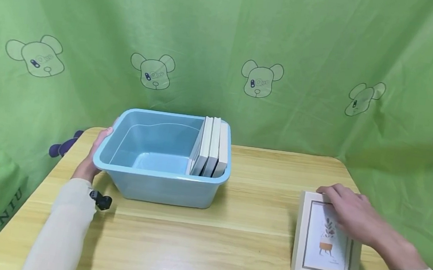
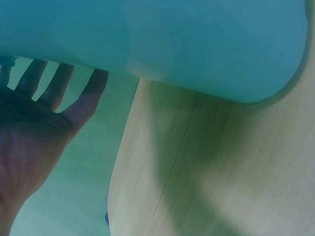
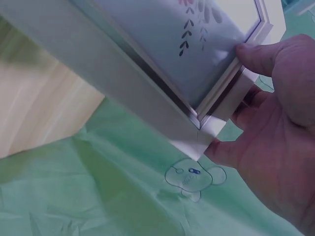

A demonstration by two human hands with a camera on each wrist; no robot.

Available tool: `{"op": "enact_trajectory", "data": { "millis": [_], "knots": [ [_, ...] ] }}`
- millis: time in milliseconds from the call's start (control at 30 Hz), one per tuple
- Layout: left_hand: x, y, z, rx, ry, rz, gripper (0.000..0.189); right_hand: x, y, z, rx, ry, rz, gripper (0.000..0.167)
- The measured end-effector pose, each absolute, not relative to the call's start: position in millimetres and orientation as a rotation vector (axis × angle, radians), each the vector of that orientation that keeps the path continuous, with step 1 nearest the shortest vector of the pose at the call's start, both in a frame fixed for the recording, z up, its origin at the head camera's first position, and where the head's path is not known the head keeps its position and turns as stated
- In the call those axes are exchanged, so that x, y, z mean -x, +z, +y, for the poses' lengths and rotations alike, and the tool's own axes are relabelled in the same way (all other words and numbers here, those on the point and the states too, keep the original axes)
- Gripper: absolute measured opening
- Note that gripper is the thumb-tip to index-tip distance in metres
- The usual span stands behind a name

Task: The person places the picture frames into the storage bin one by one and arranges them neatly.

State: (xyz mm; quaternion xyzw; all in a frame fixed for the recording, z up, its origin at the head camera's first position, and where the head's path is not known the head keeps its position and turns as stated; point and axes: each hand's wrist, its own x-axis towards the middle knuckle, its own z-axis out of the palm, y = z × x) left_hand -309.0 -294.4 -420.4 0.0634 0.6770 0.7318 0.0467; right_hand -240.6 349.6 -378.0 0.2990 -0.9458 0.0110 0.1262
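At the table's right side stands a white picture frame (image 1: 329,237) with a potted plant print, leaning slightly back. My right hand (image 1: 356,213) grips its upper edge. In the right wrist view, the thumb of that right hand (image 3: 280,118) lies on the front of the picture frame (image 3: 162,113) and the fingers go behind it. Left of centre sits a light blue plastic basin (image 1: 166,187). My left hand (image 1: 94,152) touches its left side below the rim. Seen by the left wrist camera, the left hand (image 2: 44,113) has straight, spread fingers reaching the basin (image 2: 172,44), their tips hidden.
Several white-edged flat pieces (image 1: 211,147) stand upright side by side at the right end inside the basin. The wooden table (image 1: 195,248) has rounded back corners. A green cloth (image 1: 212,27) with bear faces hangs behind it. A purple object (image 1: 64,146) shows past the left edge.
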Motion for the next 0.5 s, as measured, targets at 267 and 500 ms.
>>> {"op": "enact_trajectory", "data": {
  "millis": [267,500],
  "knots": [
    [308,-418,-293,-0.208,2.231,2.067,0.057,235,-365,353,-0.816,0.078,-2.755,0.079],
    [306,-419,-293,-0.199,2.265,2.045,0.057,232,-362,354,-0.820,0.058,-2.747,0.081]
  ]
}}
